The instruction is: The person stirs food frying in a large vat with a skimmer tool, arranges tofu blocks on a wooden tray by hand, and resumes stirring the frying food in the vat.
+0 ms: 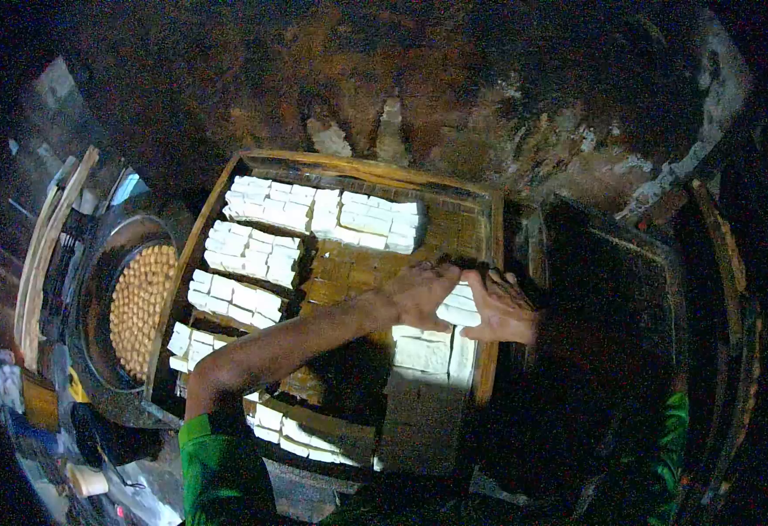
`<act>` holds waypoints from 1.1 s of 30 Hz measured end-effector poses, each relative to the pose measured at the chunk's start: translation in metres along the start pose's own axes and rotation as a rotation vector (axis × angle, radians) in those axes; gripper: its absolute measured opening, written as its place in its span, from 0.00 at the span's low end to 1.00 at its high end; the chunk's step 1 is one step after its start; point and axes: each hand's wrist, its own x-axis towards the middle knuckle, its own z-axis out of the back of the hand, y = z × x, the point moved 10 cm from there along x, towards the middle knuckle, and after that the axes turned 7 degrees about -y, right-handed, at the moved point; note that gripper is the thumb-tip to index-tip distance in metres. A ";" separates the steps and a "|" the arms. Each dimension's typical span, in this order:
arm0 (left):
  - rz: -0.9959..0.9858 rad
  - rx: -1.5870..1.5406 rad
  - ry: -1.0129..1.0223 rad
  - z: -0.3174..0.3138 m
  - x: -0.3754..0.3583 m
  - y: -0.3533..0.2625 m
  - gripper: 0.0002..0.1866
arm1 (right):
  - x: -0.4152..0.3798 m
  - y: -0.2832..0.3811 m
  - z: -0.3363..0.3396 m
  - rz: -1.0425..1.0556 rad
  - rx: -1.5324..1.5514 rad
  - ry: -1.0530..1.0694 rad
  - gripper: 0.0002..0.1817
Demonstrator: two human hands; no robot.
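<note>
White tofu blocks [458, 307] sit between my two hands at the right side of a wooden-framed woven tray [349, 272]. My left hand [423, 294] presses against their left side, with the forearm reaching across the tray. From the right, my right hand [505, 307] curls its fingers and thumb around the same blocks. Just below them lies a larger white tofu slab [428, 352] with a dark cut line through it. Other tofu pieces stand in rows along the tray's left part, such as the back group [270, 203]. My fingertips are partly in shadow.
To the left, a round pan [94, 351] holds many round tan pieces [142, 307]. Wooden sticks [50, 254] stand beside it. A dark framed tray [607, 289] lies on the right. Behind rises a stained, dark wall [357, 79]. The near edge is deeply shaded.
</note>
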 end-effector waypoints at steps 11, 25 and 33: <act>0.070 -0.348 0.296 -0.018 0.028 0.041 0.39 | 0.047 -0.035 -0.020 -0.060 0.256 0.343 0.46; 0.016 0.419 -0.021 0.055 -0.126 0.090 0.46 | 0.117 0.104 -0.046 0.075 0.248 0.025 0.49; 0.072 0.309 0.161 0.046 -0.114 0.085 0.45 | 0.113 0.099 -0.041 -0.048 0.156 -0.163 0.54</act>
